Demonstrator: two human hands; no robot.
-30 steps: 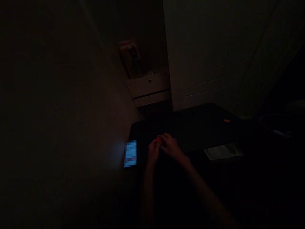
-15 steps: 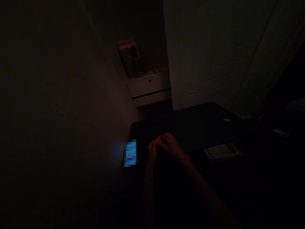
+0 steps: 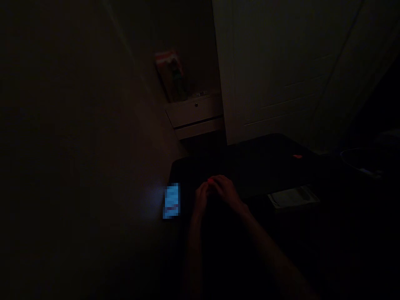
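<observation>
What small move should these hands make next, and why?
Perhaps the right hand should ease its fingers slightly aside while the left hand steadies the small red thing: both hands meet at it, little of it shows, and the scene is very dark.

Small item (image 3: 210, 181) between the fingers (image 3: 222, 183): bright red, the most vivid warm tone noted. Table (image 3: 250, 166): near-black, plain. Small piece (image 3: 297, 156) on it: orange-red. Screen (image 3: 171, 201): light blue in blocky squares, crossed by a dull purplish band. Wall (image 3: 125, 146): dark brown, tinted blue beside the screen. Package (image 3: 170, 71): red and whitish bands at the top, dark green patch below. Drawer front (image 3: 195, 112): dim grey-brown, with a dark round spot. Panel (image 3: 268, 62): dark grey-green, faint straight lines. Flat booklet (image 3: 292, 197): greyish white, with a darker patch.
</observation>
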